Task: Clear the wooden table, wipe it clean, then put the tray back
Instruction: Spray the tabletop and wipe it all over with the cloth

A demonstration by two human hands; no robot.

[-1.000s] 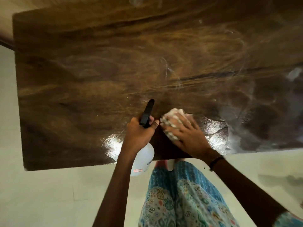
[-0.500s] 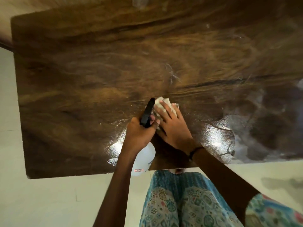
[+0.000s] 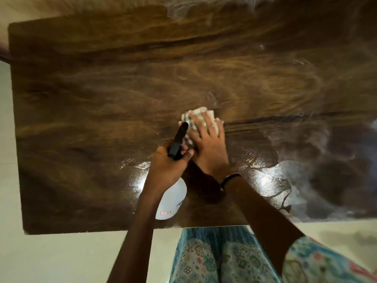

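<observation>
A pale, smooth floor runs along the near edge and the left edge of the table. Below the near edge, right of its middle, hangs a garment in blue and teal with small printed motifs (squares and flower shapes, as far as the blur allows). A sleeve of the same print fills the lower right corner of the view. A thin black band circles a wrist above the tabletop, near the near edge. A dark strip meets the left edge near its far corner. A greyish patch marks the floor below the near edge, at the right.
</observation>
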